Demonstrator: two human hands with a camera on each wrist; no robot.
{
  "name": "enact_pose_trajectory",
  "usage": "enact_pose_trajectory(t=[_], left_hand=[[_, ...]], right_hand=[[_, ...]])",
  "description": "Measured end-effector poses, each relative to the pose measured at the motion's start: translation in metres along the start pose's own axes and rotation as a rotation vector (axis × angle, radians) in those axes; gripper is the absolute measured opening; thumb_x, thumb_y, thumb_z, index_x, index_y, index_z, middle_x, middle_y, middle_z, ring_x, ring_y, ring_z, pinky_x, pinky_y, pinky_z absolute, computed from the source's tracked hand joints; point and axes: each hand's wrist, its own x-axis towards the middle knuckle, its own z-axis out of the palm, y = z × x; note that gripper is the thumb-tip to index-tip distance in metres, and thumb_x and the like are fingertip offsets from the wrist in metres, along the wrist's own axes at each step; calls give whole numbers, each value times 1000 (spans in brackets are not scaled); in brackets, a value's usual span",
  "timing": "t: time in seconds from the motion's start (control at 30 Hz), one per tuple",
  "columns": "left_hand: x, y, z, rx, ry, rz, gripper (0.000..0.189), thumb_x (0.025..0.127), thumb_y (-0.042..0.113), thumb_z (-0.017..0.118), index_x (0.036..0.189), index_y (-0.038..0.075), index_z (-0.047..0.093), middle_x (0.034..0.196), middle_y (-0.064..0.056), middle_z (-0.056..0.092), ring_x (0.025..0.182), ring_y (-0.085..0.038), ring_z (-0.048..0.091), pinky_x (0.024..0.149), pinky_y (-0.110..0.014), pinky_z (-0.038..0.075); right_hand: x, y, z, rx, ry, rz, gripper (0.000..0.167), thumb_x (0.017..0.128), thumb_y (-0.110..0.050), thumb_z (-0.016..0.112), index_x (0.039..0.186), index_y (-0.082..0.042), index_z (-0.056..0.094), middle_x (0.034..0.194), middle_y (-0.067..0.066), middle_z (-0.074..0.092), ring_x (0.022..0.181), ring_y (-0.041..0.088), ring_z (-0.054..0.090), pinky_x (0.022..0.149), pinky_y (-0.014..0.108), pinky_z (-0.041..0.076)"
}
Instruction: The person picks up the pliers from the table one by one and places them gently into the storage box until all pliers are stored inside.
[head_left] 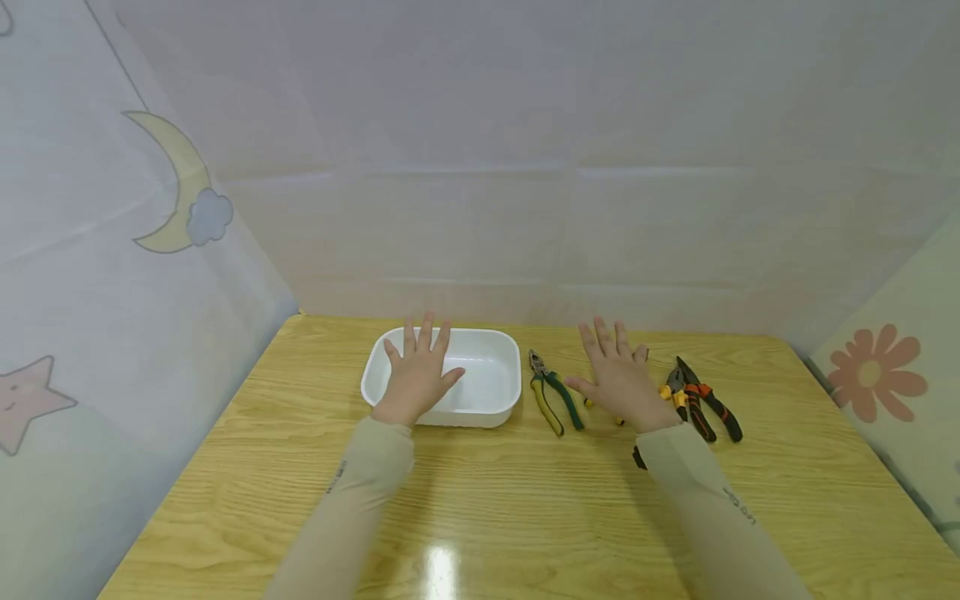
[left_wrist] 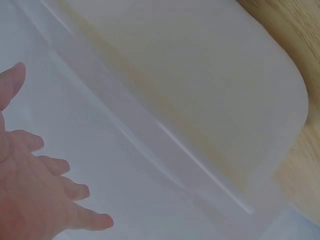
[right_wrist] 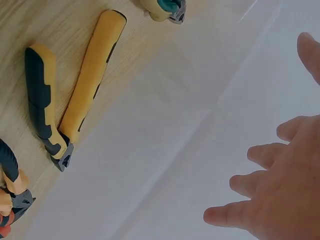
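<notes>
Fingers spread, my left hand (head_left: 416, 379) is held over the white rectangular tub (head_left: 491, 367), overlapping its left half in the head view. My right hand (head_left: 622, 383) is likewise spread, with nothing in its grasp. Left of it lie pliers with green and yellow handles (head_left: 574, 410). Yellow-and-black pliers (right_wrist: 92, 70) show whole in the right wrist view; the right hand mostly hides them in the head view. To its right are pliers with black and orange handles (head_left: 723, 412) and another similar pair (head_left: 679, 402) overlapping them.
Everything lies on a wood-grain table (head_left: 480, 508) near its back edge. A pale cloth backdrop (head_left: 480, 208) rises right behind it. Printed sheets with a moon (head_left: 176, 179) and a flower (head_left: 892, 372) flank the left and right sides.
</notes>
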Motion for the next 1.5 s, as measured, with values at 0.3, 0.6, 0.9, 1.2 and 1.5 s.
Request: enact_pose_trajectory(t=[0.3,0.6,0.9,1.2,1.5], left_hand=[[-7,-13,-5,-2,4,-12,78,98,42,55,156,5,16,160,-22,0,143,-48,-8,104,-77,9],[-15,-24,-4,-26,-4,-39,81,98,42,56,155,3,14,160,-23,-2,142,-49,-8,102,-78,10],[-18,-35,0,-49,0,-65,81,98,41,56,155,3,14,160,-22,-2,142,-49,-7,103,-77,8],[-21,-42,0,-91,25,-72,80,98,39,57,154,0,15,159,-24,-1,142,-50,-6,102,-78,6],[-23,-52,3,-102,15,-85,82,98,38,56,154,-2,11,158,-29,0,141,-52,-7,100,-79,7]], right_hand=[[-2,1,2,-16,16,-8,88,96,-42,59,156,-2,8,158,27,0,141,52,-6,99,81,7],[-3,2,4,-11,-6,1,88,96,-42,58,155,-1,6,158,27,-1,141,51,-8,99,80,5],[-3,5,7,25,-1,1,90,96,-42,59,155,-2,5,158,27,-2,141,51,-10,99,80,2],[-4,5,9,47,-11,-2,90,97,-46,56,156,-4,2,158,26,-5,140,50,-11,100,79,-1],[-5,4,10,64,-10,-2,92,96,-51,52,156,-4,0,159,25,-5,141,50,-11,100,79,3]])
